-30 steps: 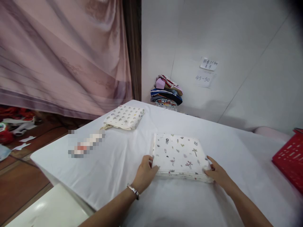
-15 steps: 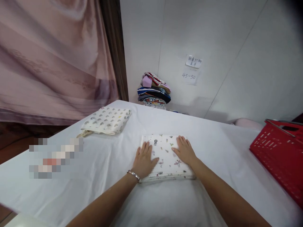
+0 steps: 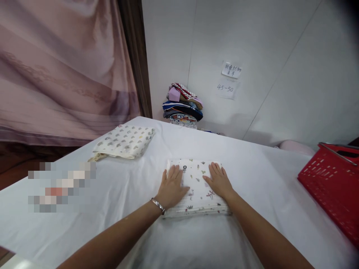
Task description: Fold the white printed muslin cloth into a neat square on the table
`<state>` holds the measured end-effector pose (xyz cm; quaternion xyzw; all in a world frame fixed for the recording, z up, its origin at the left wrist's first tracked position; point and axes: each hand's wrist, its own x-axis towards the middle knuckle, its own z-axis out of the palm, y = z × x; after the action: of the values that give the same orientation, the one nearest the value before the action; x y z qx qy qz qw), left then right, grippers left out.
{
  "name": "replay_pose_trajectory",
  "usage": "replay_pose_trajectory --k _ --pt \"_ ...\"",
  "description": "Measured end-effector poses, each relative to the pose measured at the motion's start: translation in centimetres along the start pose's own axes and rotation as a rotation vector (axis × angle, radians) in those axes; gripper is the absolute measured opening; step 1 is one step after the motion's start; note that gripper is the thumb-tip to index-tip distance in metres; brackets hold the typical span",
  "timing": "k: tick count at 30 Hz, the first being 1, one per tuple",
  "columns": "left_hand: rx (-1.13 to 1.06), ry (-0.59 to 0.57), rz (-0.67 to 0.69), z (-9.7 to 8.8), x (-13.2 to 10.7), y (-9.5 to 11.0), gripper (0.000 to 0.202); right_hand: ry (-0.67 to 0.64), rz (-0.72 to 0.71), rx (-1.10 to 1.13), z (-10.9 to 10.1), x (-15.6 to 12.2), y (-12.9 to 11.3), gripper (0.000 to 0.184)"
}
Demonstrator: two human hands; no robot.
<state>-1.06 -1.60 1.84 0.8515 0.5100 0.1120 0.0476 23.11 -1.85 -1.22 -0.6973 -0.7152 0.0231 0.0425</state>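
Left hand [image 3: 172, 188] and right hand [image 3: 220, 182] lie flat, thumbs out, on the folded plant-and-animal-print cloth [image 3: 198, 192] beneath them. Beyond and left of the left hand lies a folded grey-patterned cloth [image 3: 126, 140]; well right of the right hand, a red plastic basket [image 3: 331, 192].

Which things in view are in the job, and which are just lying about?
In the job, it seems:
left hand and right hand, laid flat on the cloth
folded white cloth with scattered motifs
white-covered table beneath

Apparently just lying about:
folded cloth with grey motifs
red basket
stack of folded fabrics
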Motion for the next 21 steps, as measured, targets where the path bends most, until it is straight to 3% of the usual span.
replay_pose_trajectory --k 3,7,12,16,21 --pt "0.030 0.096 0.019 -0.2 2.4 0.0 0.066 0.019 -0.006 -0.006 0.1 -0.1 0.0 0.076" --pt "0.017 0.045 -0.063 1.4 4.6 -1.2 0.071 -0.011 -0.007 0.011 -0.1 -0.1 0.1 0.075" --pt "0.025 0.027 -0.054 2.8 4.5 -2.0 0.073 -0.085 0.042 0.013 -1.4 0.6 -1.0 0.075" --pt "0.048 0.017 -0.051 2.7 4.4 -1.9 0.074 -0.002 -0.040 0.025 -2.7 2.1 -2.5 0.077" --pt "0.045 -0.004 -0.064 2.8 4.5 -1.9 0.075 -0.079 -0.115 0.037 -1.3 3.0 -2.0 0.076"
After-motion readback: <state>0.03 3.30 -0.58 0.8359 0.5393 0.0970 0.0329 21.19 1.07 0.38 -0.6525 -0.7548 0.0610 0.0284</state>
